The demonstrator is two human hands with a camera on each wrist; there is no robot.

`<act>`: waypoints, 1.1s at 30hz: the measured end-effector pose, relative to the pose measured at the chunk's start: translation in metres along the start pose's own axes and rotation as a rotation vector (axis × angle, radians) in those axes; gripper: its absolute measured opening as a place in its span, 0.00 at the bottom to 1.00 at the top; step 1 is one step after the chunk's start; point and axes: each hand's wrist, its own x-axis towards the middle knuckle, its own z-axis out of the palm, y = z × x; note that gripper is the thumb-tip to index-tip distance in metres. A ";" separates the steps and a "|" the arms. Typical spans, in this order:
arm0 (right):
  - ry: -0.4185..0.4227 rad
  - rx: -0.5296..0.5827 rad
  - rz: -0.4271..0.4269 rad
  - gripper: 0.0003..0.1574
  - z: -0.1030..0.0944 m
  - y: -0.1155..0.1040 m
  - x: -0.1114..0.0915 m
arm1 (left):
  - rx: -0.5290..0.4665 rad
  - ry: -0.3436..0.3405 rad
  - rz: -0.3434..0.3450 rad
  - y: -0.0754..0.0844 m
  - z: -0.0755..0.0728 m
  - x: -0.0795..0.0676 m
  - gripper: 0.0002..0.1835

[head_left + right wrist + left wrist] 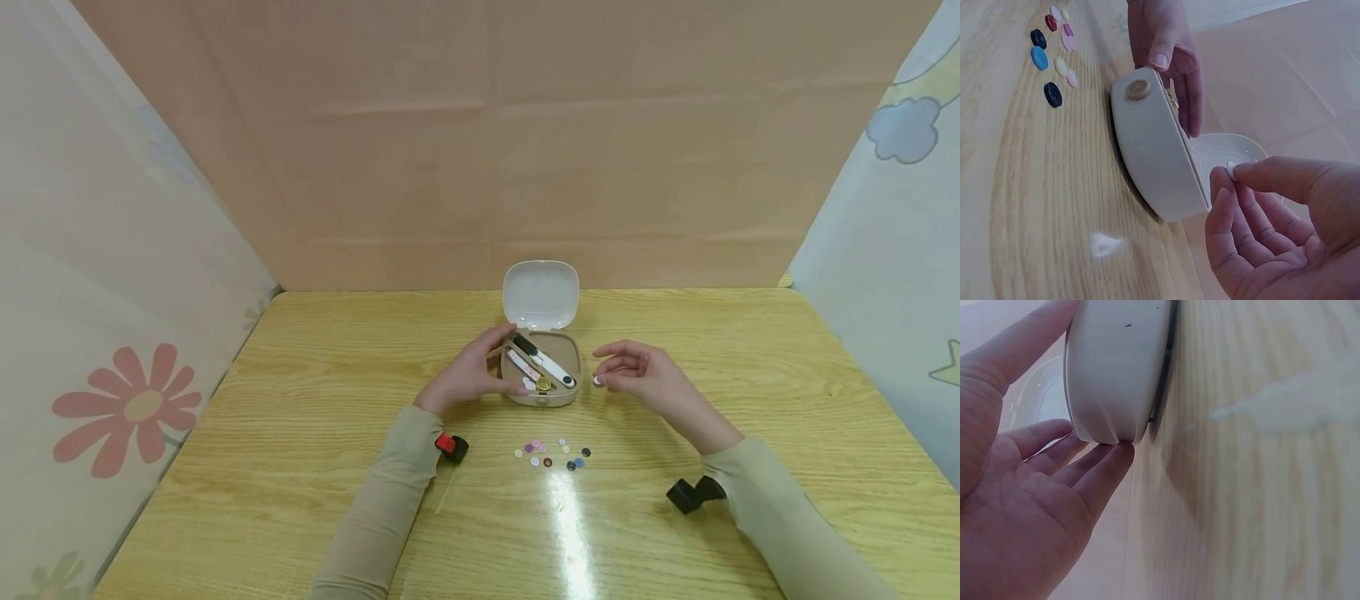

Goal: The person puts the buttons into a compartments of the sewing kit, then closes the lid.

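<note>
A small white box point(541, 400) sits on the wooden table with its lid point(541, 293) standing up at the back. My left hand point(472, 371) holds the box by its left side, thumb at the front corner and fingers behind. In the left wrist view, the fingertips point(1124, 449) press against the box wall. Just right of the box, my right hand point(637, 375) pinches a small white button point(1231, 170) between thumb and forefinger. Inside the box lie a black-and-white tool point(551, 365), a pink-patterned white strip point(522, 364) and a round gold-coloured piece point(543, 383).
Several loose buttons point(535, 461) in pink, purple, yellow, red, blue and black lie on the table point(337, 433) in front of the box. A plain pinkish backdrop point(487, 167) rises behind the table, with patterned panels point(135, 250) at the sides.
</note>
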 end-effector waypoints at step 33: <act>0.018 -0.003 0.002 0.30 0.003 -0.003 0.038 | 0.003 -0.003 0.023 0.000 0.000 0.001 0.53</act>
